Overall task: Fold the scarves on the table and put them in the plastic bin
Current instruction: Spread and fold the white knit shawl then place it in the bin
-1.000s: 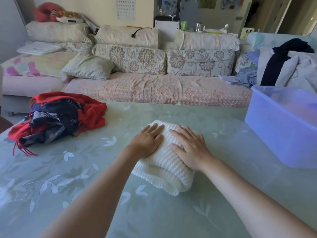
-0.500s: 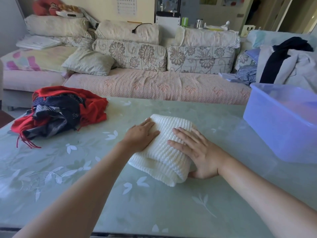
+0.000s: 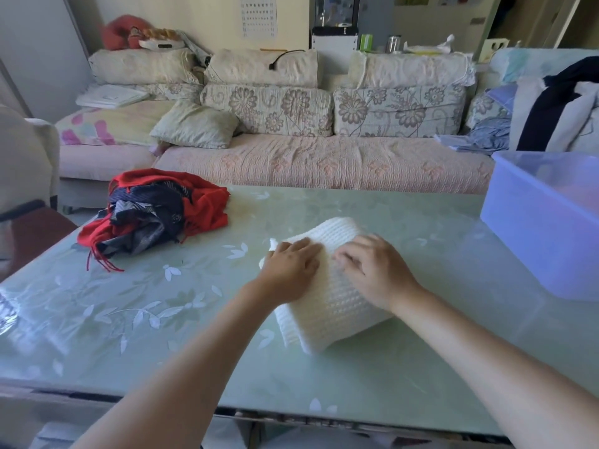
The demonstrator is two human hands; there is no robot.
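Both hands are gripping the scarf (image 3: pixel 330 306): the left hand (image 3: pixel 291 267) and the right hand (image 3: pixel 372 270) are lying side by side on its top, with fingers curled into the knit. It is white, thick and ribbed, folded into a bulky block, and is lying mid-table (image 3: pixel 162 319). A pile (image 3: pixel 155 215) of red and dark scarves is sitting well apart at left. The blue bin (image 3: pixel 534 228) is standing at right.

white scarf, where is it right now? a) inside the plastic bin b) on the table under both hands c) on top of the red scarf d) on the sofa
b: the white scarf lies folded on the table with the left hand and right hand on it, apart from the plastic bin.
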